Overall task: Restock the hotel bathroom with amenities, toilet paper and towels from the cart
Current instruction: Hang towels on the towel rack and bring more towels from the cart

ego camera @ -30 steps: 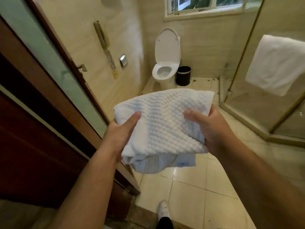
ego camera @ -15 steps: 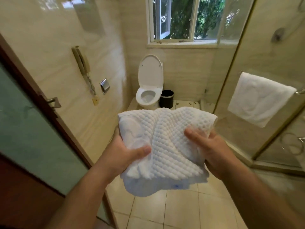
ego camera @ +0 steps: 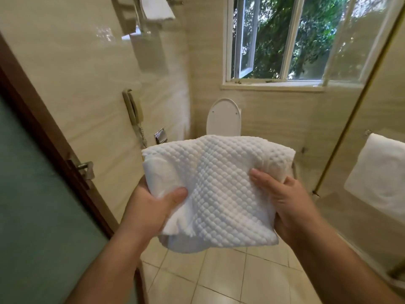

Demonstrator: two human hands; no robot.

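Towel [ego camera: 219, 194] sat clutched in left grip [ego camera: 151, 207] and right grip [ego camera: 287, 205], mid-carry; next it likely wanted hanging somewhere beyond them.

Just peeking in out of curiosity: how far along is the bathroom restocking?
Looks done: a plain white towel hangs on the glass shower door, and a second white towel lies on the high wall rack. In hand: the left hand and right hand grip a bumpy white towel, not yet placed. Left: placing it; whether the chrome toilet-paper holder holds a roll cannot be told.
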